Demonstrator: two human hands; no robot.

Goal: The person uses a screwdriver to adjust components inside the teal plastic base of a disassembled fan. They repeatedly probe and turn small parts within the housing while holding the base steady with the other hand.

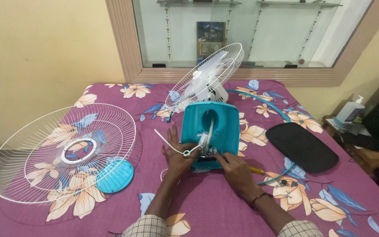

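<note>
Head view, looking down at a bed covered with a purple floral sheet. Both hands work at the near end of a teal fan base, which lies on the sheet in the middle of the view, underside up with a slot opening visible.

Left hand: resting at the base's near-left corner, fingers partly curled, touching a white cord that runs up and left from the base. Cannot tell for sure whether the fingers pinch the cord or just press on it.

Right hand: at the base's near edge, fingers bent and close together over small wiring parts there. What it grips, if anything, is too small to tell. A dark band sits on that wrist.

Behind the base, the fan head with white blades and wire guard, tilted, near the far side of the bed. A thin teal ring arcs off to the right of it.

Left side: a large loose white wire grille lying flat, with a round teal cap touching its near-right rim.

Right side: a black oval plate on the sheet, well apart from the hands. A yellow-handled screwdriver just beside the right hand.

Far right, off the bed: a pump bottle on a small stand. Back wall has a framed glass recess.
</note>
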